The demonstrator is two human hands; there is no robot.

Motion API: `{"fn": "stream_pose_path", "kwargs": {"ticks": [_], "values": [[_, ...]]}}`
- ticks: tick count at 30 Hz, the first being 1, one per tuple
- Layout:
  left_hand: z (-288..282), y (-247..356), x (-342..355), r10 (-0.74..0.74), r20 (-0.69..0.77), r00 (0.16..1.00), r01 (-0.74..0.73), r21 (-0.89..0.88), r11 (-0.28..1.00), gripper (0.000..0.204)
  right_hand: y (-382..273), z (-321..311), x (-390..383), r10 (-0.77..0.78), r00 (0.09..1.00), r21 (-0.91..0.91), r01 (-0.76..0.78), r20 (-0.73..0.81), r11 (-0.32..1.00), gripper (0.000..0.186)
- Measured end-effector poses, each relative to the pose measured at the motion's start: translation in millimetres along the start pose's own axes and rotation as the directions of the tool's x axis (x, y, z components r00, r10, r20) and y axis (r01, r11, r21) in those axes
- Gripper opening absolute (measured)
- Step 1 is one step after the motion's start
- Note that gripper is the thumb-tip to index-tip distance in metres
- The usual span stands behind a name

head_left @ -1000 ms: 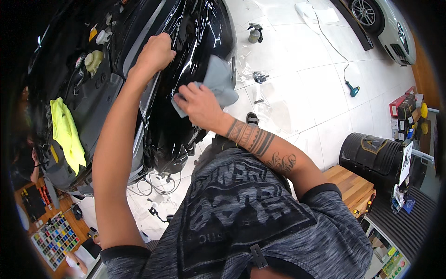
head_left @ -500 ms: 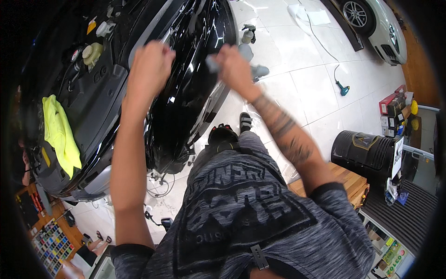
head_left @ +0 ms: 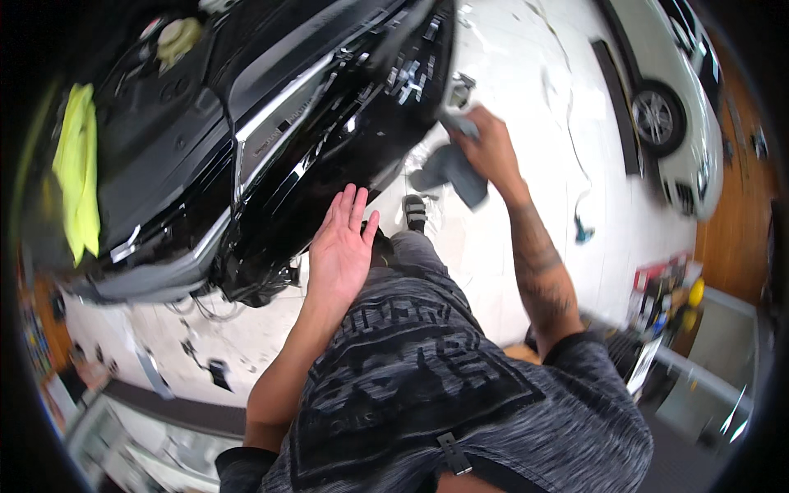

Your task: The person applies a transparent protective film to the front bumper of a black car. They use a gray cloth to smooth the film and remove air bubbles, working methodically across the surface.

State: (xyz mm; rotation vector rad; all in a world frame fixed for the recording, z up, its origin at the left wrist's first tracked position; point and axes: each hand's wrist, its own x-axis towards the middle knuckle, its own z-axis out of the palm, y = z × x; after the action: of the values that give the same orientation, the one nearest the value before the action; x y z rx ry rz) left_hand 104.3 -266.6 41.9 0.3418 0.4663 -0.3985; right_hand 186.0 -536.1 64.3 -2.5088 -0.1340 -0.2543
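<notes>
My left hand [head_left: 343, 251] is open, palm up and fingers stretched, in front of the glossy black front bumper and fender of a car [head_left: 320, 148]. It holds nothing. To the right, beyond the car's edge, my right hand [head_left: 493, 152] is closed on a grey cloth [head_left: 459, 123]. A larger grey piece [head_left: 450, 174] shows below this hand. Blur keeps me from telling whether it belongs to the same cloth. A bright yellow cloth [head_left: 76, 172] lies over the car's front at the left, beside the open engine bay with its pale reservoir cap [head_left: 177, 37].
A spray bottle [head_left: 463, 89], partly hidden, stands past the fender. A light-coloured car [head_left: 678, 123] is at the far right. A cable runs over the white tiled floor [head_left: 542, 214] to a green tool [head_left: 583, 232]. Boxes [head_left: 657, 283] stand at the right.
My left hand has come down and back from the car, and its fingers have opened. The right hand has moved right with the grey cloth. The whole view has shifted.
</notes>
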Motion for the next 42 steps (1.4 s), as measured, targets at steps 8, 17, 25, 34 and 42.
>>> {"fn": "stream_pose_path", "kwargs": {"ticks": [8,17,25,34,42], "values": [[58,-59,31,0.392,-0.29,0.873,-0.444,-0.141,0.885,0.037,47,-33,5,-0.047,0.919,0.365,-0.108,0.391,0.925,0.025],[87,-49,86,0.239,-0.804,0.545,-0.64,-0.215,0.738,0.016,92,-52,58,-0.366,0.797,0.442,0.14,0.48,0.886,0.024],[89,-49,104,0.261,-0.864,0.431,-0.673,-0.115,0.731,0.011,81,-51,78,-0.385,0.764,0.43,0.157,0.517,0.889,0.02],[91,-55,97,0.29,-0.815,0.502,-0.622,-0.106,0.776,0.008,29,-38,79,-0.568,0.645,0.412,0.396,0.511,0.821,0.035],[82,-54,101,0.235,-0.775,0.586,-0.623,-0.246,0.743,0.007,-29,7,89,-0.677,0.614,0.33,0.593,0.405,0.735,0.046]]}}
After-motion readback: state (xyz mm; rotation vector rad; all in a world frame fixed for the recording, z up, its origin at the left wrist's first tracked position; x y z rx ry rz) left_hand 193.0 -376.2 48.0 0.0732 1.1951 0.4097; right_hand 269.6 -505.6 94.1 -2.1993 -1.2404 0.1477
